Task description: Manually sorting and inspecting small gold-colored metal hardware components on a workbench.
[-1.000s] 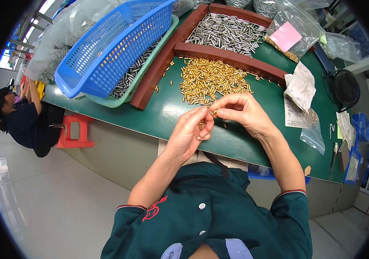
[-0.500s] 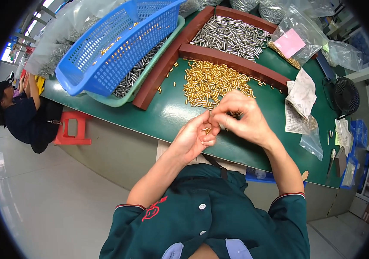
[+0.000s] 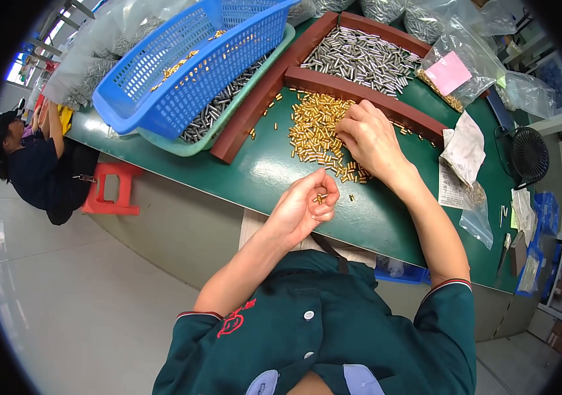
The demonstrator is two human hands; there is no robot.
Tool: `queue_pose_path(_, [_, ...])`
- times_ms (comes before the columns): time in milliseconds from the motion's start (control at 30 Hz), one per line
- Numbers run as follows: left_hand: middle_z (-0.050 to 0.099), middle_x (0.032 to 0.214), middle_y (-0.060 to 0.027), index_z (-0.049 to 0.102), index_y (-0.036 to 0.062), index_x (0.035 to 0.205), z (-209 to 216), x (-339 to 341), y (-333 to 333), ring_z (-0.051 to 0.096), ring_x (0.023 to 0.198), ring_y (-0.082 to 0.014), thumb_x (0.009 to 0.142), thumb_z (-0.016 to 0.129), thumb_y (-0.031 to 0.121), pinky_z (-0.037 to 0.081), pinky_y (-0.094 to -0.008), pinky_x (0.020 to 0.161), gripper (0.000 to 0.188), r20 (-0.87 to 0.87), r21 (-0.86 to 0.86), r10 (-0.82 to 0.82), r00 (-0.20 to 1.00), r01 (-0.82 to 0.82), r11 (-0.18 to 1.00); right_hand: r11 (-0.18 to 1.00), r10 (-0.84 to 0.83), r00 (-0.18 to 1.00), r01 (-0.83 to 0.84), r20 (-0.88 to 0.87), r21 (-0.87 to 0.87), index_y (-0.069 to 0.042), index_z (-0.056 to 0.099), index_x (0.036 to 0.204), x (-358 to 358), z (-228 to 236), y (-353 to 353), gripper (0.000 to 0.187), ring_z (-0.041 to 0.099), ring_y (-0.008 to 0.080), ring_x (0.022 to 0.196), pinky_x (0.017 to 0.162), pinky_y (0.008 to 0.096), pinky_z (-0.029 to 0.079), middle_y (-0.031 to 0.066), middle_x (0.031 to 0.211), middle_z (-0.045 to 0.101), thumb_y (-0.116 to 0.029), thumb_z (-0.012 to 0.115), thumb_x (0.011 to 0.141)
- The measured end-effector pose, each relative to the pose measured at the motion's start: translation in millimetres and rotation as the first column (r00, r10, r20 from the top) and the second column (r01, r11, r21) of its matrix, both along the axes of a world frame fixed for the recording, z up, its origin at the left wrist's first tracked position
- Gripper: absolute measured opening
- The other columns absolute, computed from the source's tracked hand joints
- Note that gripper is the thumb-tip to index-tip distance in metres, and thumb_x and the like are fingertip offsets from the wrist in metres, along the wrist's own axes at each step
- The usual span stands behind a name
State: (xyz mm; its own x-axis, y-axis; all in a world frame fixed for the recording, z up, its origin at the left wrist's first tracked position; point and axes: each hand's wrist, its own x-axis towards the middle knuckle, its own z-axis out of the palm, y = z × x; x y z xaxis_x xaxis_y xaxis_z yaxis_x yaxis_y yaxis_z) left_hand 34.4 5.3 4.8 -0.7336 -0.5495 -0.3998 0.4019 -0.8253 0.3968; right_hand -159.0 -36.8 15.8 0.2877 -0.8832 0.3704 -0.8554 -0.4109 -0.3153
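Observation:
My left hand (image 3: 306, 205) is cupped palm up above the near edge of the green table, its fingers curled around a few small brass sleeves (image 3: 320, 197). To the right and farther off, my right hand (image 3: 371, 139) reaches over the right side of a heap of brass sleeves (image 3: 314, 122). Its fingers are bent and drawn together at the heap; whatever is between the tips is hidden. One loose sleeve (image 3: 352, 197) lies on the table between my hands. Behind a brown divider bar (image 3: 360, 92) is a pile of silver metal pins (image 3: 363, 59).
A blue basket (image 3: 156, 99) with some brass pieces rests on a pale green tray (image 3: 179, 150) of dark pins at left. Bags (image 3: 465, 56), a crumpled cloth (image 3: 463, 146) and a small black fan (image 3: 528, 157) are at right. A co-worker (image 3: 31, 158) sits far left beside a red stool (image 3: 111, 191).
My right hand has moved away from my left hand, up and right onto the brass heap. My left hand stays nearly in place, still holding brass sleeves. The view has shifted slightly.

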Motion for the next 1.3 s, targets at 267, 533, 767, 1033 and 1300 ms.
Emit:
queue_pose_path(267, [0.05,0.07,-0.0037,0.053,0.0038,0.083,0,1,0,0.035,0.053,-0.007,0.099,0.042,0.033,0.03,-0.0207,0.05,0.035,0.006,-0.021,0.001,1.0,-0.001,1.0,0.986,-0.115,0.961,0.08,0.251,0.147,-0.003,0.065,0.077,-7,16,9,0.008,0.057,0.0271,0.078,0.073,0.0398,0.047,0.0095,0.073,0.062,-0.007,0.06,0.071])
queue_pose_path(533, [0.051,0.07,-0.0039,0.054,0.0038,0.083,1,0,2,0.036,0.054,-0.0071,0.099,0.042,0.033,0.03,-0.021,0.05,0.035,0.018,-0.049,0.006,1.0,-0.006,0.999,0.996,0.05,0.999,-0.051,0.018,0.074,-0.003,0.064,0.072,-1,15,-2,0.006,0.057,0.0273,0.082,0.073,0.0414,0.047,0.0099,0.075,0.062,-0.007,0.061,0.069])
queue_pose_path(767, [0.049,0.069,-0.0034,0.054,0.0055,0.085,4,1,5,0.034,0.054,-0.0075,0.099,0.042,0.031,0.03,-0.0219,0.052,0.031,0.082,-0.114,0.009,0.997,0.0,0.993,0.986,0.151,0.987,-0.146,-0.059,0.081,-0.002,0.062,0.072,14,23,-13,0.006,0.057,0.0295,0.082,0.074,0.0415,0.047,0.0116,0.076,0.061,-0.005,0.06,0.068])
queue_pose_path(1033, [0.049,0.069,-0.0036,0.053,0.005,0.085,5,0,7,0.034,0.055,-0.0075,0.099,0.041,0.031,0.03,-0.0219,0.052,0.031,0.094,-0.133,0.016,0.995,-0.004,0.991,0.982,0.14,0.986,-0.126,-0.092,0.142,-0.001,0.063,0.075,12,17,-15,0.009,0.057,0.0298,0.083,0.075,0.0398,0.047,0.0123,0.078,0.062,-0.008,0.062,0.069])
queue_pose_path(1300, [0.048,0.071,-0.0025,0.054,0.0038,0.09,6,4,3,0.034,0.056,-0.0063,0.098,0.045,0.035,0.029,-0.021,0.052,0.034,0.072,-0.194,-0.027,0.997,0.041,0.98,0.691,-0.169,0.621,-0.48,0.766,0.541,0.001,0.068,0.088,-1,30,33,0.014,0.052,0.0035,0.065,0.06,0.021,0.043,-0.0002,0.07,0.061,-0.008,0.065,0.078])
